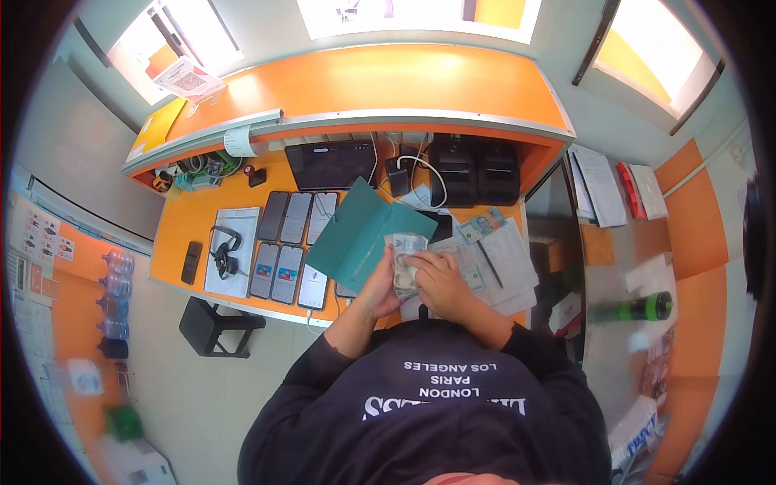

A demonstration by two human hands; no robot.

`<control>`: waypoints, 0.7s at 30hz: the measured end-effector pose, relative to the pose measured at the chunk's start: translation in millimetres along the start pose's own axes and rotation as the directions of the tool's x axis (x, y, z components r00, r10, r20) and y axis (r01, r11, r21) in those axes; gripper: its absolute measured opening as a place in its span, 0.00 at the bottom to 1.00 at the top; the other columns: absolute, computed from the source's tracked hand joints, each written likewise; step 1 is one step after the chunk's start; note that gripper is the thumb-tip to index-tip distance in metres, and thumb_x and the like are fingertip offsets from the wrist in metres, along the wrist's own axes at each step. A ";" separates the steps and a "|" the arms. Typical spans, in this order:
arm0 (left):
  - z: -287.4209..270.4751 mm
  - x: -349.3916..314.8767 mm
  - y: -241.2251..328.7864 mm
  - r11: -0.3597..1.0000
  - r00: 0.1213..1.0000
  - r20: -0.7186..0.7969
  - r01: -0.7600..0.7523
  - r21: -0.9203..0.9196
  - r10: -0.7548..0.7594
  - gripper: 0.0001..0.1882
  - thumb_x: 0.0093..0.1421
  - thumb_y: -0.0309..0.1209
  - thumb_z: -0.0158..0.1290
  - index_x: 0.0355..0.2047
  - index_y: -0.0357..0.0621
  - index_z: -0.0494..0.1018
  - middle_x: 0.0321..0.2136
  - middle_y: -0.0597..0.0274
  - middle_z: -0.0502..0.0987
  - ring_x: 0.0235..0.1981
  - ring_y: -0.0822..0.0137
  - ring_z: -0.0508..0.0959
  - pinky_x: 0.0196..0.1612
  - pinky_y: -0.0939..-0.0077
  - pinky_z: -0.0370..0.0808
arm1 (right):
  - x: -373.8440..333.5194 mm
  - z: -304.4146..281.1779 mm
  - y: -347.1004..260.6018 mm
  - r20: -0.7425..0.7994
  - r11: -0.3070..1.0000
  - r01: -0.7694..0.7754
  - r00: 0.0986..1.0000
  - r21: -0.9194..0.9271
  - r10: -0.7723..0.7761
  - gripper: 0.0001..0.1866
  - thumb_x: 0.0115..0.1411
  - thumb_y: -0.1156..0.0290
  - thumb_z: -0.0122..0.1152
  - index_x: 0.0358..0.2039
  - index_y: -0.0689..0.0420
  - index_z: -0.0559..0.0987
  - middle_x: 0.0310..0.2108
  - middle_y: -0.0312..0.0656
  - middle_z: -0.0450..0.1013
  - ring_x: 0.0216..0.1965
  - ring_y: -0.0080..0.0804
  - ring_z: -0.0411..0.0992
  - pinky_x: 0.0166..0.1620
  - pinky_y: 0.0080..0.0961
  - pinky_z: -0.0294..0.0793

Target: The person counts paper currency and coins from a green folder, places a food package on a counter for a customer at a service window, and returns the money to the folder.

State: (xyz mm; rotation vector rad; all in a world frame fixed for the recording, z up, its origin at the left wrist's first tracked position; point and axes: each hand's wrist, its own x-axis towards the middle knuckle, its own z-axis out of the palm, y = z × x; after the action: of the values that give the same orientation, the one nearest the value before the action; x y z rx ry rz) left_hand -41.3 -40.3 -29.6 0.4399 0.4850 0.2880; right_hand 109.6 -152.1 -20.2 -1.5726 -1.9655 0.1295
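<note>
My left hand (378,291) is closed round the lower left side of a small stack of banknotes (411,242), held above the desk's near edge. My right hand (440,283) lies over the stack, its fingers bent and pressed on the notes. Behind the stack an open green folder (356,242) leans over the desk; whether a hand touches it I cannot tell. A bluish banknote (482,225) rests on the papers to the right, and another partly shows beside my right hand. A dark pen (490,265) lies on those papers (517,259).
Several phones (285,275) lie in rows left of the folder, some with cables. A tablet (331,165) and black devices (473,170) stand under the orange shelf (388,77). Lanyards (226,250) rest on white paper. A black stool (218,327) stands left, a green bottle (634,309) right.
</note>
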 end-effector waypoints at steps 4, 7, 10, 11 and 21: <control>-23.7 7.4 -12.0 0.988 1.000 0.002 0.020 0.152 -0.020 0.26 0.76 0.50 0.36 0.65 0.50 0.65 0.54 0.60 0.76 0.58 0.63 0.76 0.58 0.62 0.75 | -5.2 9.6 2.4 0.135 0.998 -0.001 0.991 -0.058 0.009 0.12 0.53 0.77 0.62 0.39 0.58 0.73 0.63 0.45 0.70 0.68 0.39 0.62 0.69 0.57 0.49; -42.5 6.7 -14.6 0.983 0.995 -0.029 0.099 0.153 -0.095 0.24 0.76 0.47 0.39 0.63 0.47 0.66 0.51 0.58 0.78 0.54 0.63 0.78 0.56 0.63 0.76 | -6.0 6.5 1.4 0.223 0.996 0.020 0.974 0.087 -0.039 0.12 0.58 0.73 0.63 0.41 0.58 0.73 0.63 0.48 0.70 0.68 0.41 0.63 0.70 0.57 0.48; -56.7 11.3 -21.3 1.000 0.990 -0.140 0.011 -0.007 -0.012 0.22 0.76 0.45 0.39 0.60 0.45 0.68 0.51 0.59 0.78 0.50 0.63 0.80 0.54 0.65 0.77 | -4.7 -1.0 0.5 0.104 0.941 0.046 0.991 0.336 -0.086 0.12 0.60 0.68 0.65 0.41 0.57 0.74 0.58 0.51 0.72 0.62 0.42 0.69 0.65 0.48 0.62; -56.7 13.9 -23.5 0.996 0.976 -0.204 -0.079 -0.031 0.072 0.21 0.77 0.45 0.39 0.59 0.45 0.68 0.50 0.60 0.78 0.49 0.62 0.80 0.53 0.65 0.78 | -8.4 6.5 4.2 0.105 0.941 0.044 0.991 0.336 -0.085 0.12 0.60 0.68 0.65 0.41 0.57 0.74 0.58 0.51 0.72 0.62 0.42 0.69 0.65 0.48 0.62; -30.6 2.9 -15.4 0.989 0.995 -0.058 -0.068 0.134 0.076 0.22 0.77 0.42 0.36 0.66 0.50 0.61 0.49 0.57 0.78 0.50 0.60 0.79 0.53 0.59 0.78 | -30.9 60.6 30.4 0.568 0.167 -0.629 0.766 0.760 0.301 0.15 0.72 0.63 0.56 0.45 0.64 0.76 0.42 0.42 0.77 0.42 0.26 0.77 0.45 0.25 0.77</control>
State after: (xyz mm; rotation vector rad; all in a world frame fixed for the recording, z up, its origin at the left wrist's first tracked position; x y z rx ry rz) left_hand -51.8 -42.3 -62.3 0.5796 0.5525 0.3413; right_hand 107.9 -153.9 -94.6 -1.2293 -0.9656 1.5818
